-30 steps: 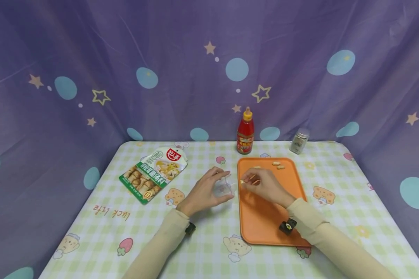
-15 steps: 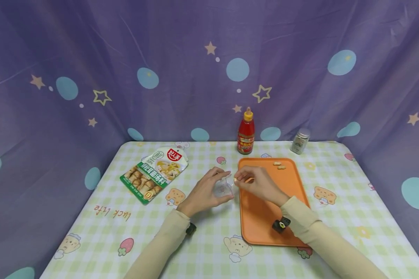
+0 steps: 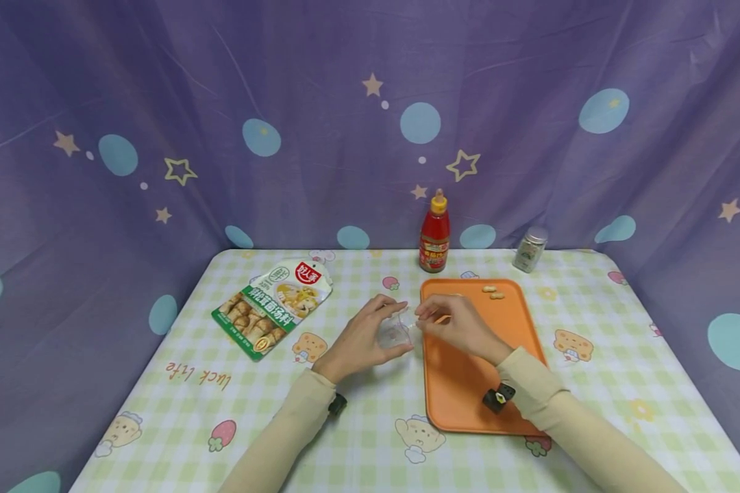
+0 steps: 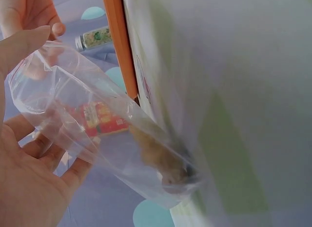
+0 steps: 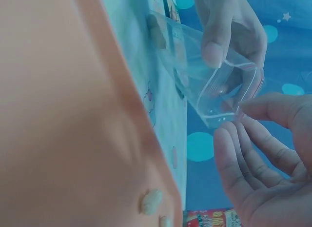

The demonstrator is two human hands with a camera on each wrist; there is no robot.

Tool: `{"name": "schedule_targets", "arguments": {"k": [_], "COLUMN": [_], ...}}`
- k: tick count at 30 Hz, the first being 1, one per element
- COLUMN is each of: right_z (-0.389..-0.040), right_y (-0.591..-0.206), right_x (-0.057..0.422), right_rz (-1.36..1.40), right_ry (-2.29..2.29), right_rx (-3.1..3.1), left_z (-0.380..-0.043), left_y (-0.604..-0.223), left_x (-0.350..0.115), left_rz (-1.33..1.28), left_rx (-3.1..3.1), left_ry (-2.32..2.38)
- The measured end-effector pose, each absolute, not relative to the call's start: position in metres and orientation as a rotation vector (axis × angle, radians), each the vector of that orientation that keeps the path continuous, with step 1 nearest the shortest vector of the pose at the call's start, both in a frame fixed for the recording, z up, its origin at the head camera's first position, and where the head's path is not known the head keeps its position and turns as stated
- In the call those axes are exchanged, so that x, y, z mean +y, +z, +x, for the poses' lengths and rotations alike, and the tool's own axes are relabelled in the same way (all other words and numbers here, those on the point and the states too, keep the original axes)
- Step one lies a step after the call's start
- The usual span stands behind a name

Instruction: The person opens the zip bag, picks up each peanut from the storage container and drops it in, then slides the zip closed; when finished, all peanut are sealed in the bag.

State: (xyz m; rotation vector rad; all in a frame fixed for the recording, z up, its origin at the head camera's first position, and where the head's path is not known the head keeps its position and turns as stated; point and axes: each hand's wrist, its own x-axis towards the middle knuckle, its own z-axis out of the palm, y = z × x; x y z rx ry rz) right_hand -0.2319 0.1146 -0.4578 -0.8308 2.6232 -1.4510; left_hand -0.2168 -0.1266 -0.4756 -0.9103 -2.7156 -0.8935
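Observation:
My left hand (image 3: 360, 342) holds a clear zip bag (image 4: 73, 105) by its mouth, thumb on one side and fingers on the other, so the mouth gapes. A brown peanut (image 5: 157, 32) lies at the bag's far bottom end; it looks blurred in the left wrist view. At the bag's rim, the thumb and forefinger of my right hand (image 3: 462, 329) come together and pinch the edge. No peanut shows between these fingertips. Below my right hand is an orange tray (image 3: 462, 404), with loose peanuts (image 3: 493, 293) near its far edge.
Behind the tray stands a red sauce bottle (image 3: 434, 239) with a yellow cap. A small seasoning jar (image 3: 529, 252) is at the back right. A green and white food packet (image 3: 273, 308) lies to the left on the checked tablecloth (image 3: 321, 445).
My right hand has moved left from above the tray to the bag's mouth. The peanut its fingertips held earlier no longer shows there. My left hand stays in place with the bag.

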Motion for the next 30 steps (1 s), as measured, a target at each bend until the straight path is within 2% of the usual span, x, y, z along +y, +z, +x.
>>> {"name": "schedule_targets", "arguments": {"k": [20, 30], "right_z": [-0.252, -0.254], "right_y": [-0.491, -0.499], "right_x": [0.156, 0.158], "right_rz": [-0.702, -0.71], "right_ry": [-1.32, -1.293], "right_rx": [2.681, 2.706], "left_z": [-0.216, -0.215], "left_y": [-0.474, -0.475], "left_x": [-0.129, -0.13], "left_rz": [-0.918, -0.919], "left_rx": [-2.713, -2.699], "left_ry": [-0.869, -0.88]}}
